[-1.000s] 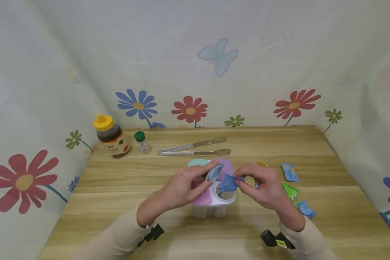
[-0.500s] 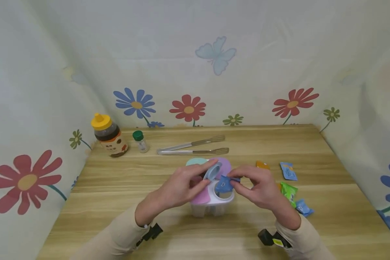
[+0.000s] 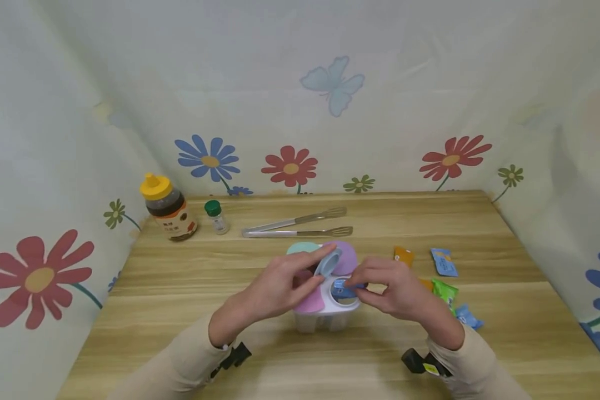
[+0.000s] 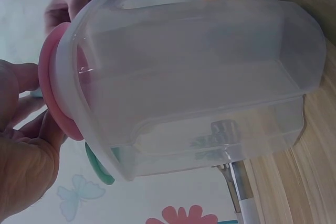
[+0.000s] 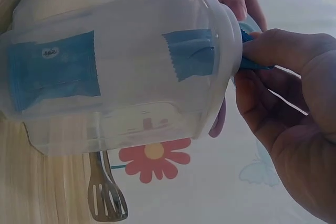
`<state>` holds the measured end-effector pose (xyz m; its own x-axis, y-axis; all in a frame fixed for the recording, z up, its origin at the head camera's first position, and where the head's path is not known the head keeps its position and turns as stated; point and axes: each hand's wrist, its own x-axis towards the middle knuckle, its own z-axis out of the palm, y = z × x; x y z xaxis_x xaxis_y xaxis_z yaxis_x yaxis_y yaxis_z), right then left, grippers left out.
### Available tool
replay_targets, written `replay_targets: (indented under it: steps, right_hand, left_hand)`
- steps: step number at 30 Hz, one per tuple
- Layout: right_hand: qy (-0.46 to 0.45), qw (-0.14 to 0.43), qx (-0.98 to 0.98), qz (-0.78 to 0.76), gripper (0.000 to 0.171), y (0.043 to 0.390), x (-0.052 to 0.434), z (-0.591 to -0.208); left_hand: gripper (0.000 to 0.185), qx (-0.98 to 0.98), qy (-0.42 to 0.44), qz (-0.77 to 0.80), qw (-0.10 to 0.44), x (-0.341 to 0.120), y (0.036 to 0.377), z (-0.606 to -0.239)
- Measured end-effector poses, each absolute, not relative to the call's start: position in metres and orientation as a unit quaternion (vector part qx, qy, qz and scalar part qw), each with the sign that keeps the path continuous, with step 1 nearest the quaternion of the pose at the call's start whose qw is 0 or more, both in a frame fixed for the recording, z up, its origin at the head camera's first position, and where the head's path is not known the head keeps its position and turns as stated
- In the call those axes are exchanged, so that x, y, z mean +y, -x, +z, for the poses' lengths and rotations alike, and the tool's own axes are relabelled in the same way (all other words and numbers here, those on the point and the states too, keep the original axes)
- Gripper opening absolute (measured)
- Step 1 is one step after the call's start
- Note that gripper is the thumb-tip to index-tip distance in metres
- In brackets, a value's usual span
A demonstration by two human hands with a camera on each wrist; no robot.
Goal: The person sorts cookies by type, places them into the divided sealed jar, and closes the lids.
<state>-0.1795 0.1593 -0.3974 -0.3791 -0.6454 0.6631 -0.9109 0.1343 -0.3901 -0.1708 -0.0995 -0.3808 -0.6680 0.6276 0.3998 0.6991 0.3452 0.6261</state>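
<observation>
A clear plastic box [image 3: 320, 322] with a white rim and several coloured flip lids stands in the middle of the table. My left hand [image 3: 272, 286] pinches the light blue lid [image 3: 328, 263], tilted up off its round opening. My right hand [image 3: 400, 286] pinches a small blue packet [image 3: 341, 289] at that opening. In the right wrist view, part of this packet [image 5: 191, 56] hangs inside the compartment below the rim. Another blue packet [image 5: 52, 72] lies at the bottom of the box. The pink lid [image 3: 310, 301], purple lid [image 3: 346, 258] and teal lid [image 3: 302, 248] lie down.
Behind the box lie metal tongs [image 3: 300, 225]. A yellow-capped jar [image 3: 171, 214] and a green-capped shaker bottle [image 3: 217, 218] stand back left. To the right are an orange packet [image 3: 403, 255], a flat blue packet [image 3: 445, 262], a green packet [image 3: 446, 291] and a blue packet [image 3: 468, 316].
My right hand has lowered the blue packet from above the opening partly into it. The left hand keeps the light blue lid raised in about the same place.
</observation>
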Motion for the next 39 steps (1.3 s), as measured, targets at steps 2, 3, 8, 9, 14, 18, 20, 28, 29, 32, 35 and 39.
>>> replay_targets:
  steps: [2, 3, 8, 9, 14, 18, 20, 28, 29, 32, 35, 39]
  right_hand:
    - [-0.532, 0.174, -0.737, 0.379, 0.028, 0.180, 0.160, -0.398]
    - [-0.534, 0.176, -0.739, 0.372, 0.026, 0.180, 0.160, -0.399]
    - [-0.553, 0.175, -0.742, 0.336, 0.022, 0.182, 0.159, -0.398]
    - [-0.556, 0.171, -0.744, 0.330, 0.022, 0.182, 0.159, -0.397]
    - [-0.567, 0.128, -0.770, 0.264, 0.020, 0.180, 0.155, -0.391]
    - [-0.575, 0.083, -0.790, 0.196, 0.017, 0.177, 0.151, -0.389]
    - [-0.569, 0.064, -0.794, 0.202, 0.020, 0.176, 0.151, -0.389]
    - [-0.524, 0.063, -0.760, 0.379, 0.034, 0.191, 0.170, -0.393]
    - [-0.513, 0.072, -0.761, 0.390, 0.036, 0.195, 0.173, -0.395]
    - [-0.460, 0.096, -0.791, 0.391, 0.033, 0.205, 0.180, -0.403]
    - [-0.404, 0.107, -0.832, 0.364, 0.027, 0.214, 0.188, -0.412]
    - [-0.361, 0.098, -0.857, 0.354, 0.021, 0.223, 0.196, -0.421]
  left_hand:
    - [0.056, -0.819, 0.406, -0.402, 0.048, -0.099, 0.171, -0.381]
    - [0.056, -0.819, 0.408, -0.401, 0.049, -0.099, 0.171, -0.381]
    - [0.057, -0.815, 0.412, -0.405, 0.053, -0.099, 0.171, -0.381]
    - [0.057, -0.815, 0.412, -0.405, 0.053, -0.100, 0.171, -0.381]
    - [0.056, -0.818, 0.406, -0.405, 0.047, -0.100, 0.170, -0.382]
    - [0.056, -0.819, 0.405, -0.403, 0.047, -0.100, 0.170, -0.381]
    - [0.056, -0.820, 0.408, -0.400, 0.051, -0.100, 0.170, -0.381]
    - [0.057, -0.818, 0.407, -0.404, 0.052, -0.103, 0.172, -0.380]
    - [0.057, -0.818, 0.406, -0.404, 0.054, -0.103, 0.172, -0.380]
    - [0.056, -0.820, 0.403, -0.402, 0.056, -0.103, 0.171, -0.380]
    - [0.056, -0.824, 0.399, -0.399, 0.052, -0.102, 0.169, -0.380]
    - [0.057, -0.826, 0.397, -0.396, 0.050, -0.101, 0.168, -0.379]
